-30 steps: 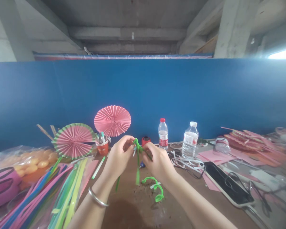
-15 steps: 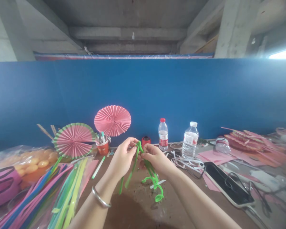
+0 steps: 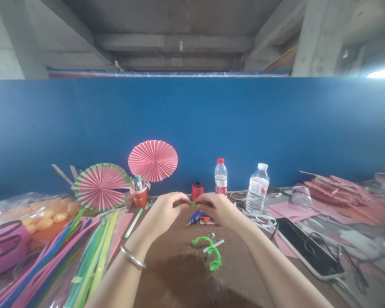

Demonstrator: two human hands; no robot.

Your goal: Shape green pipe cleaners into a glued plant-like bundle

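Note:
My left hand (image 3: 163, 214) and my right hand (image 3: 223, 209) are raised over the table with their fingertips close together. Both pinch a green pipe cleaner (image 3: 192, 204), of which only a short piece shows in the gap; my fingers cover the rest. Below them a blue glue gun (image 3: 196, 217) lies on the table with its nozzle to the left. Closer to me is a curled green pipe cleaner (image 3: 215, 252), beside a small white strip (image 3: 214, 246).
At left are bundled coloured pipe cleaners (image 3: 93, 256), a marker (image 3: 134, 223), a pleated fan (image 3: 100, 188) and a red cup of pens (image 3: 139, 196). At right stand two bottles (image 3: 221, 177), with a phone (image 3: 308, 248), cables and pink paper (image 3: 285, 210) around. A blue partition (image 3: 192, 119) rises behind.
The green strands that hung from my hands no longer hang down. My hands have moved slightly apart and flattened out, uncovering the glue gun. The curled pipe cleaner stays on the table.

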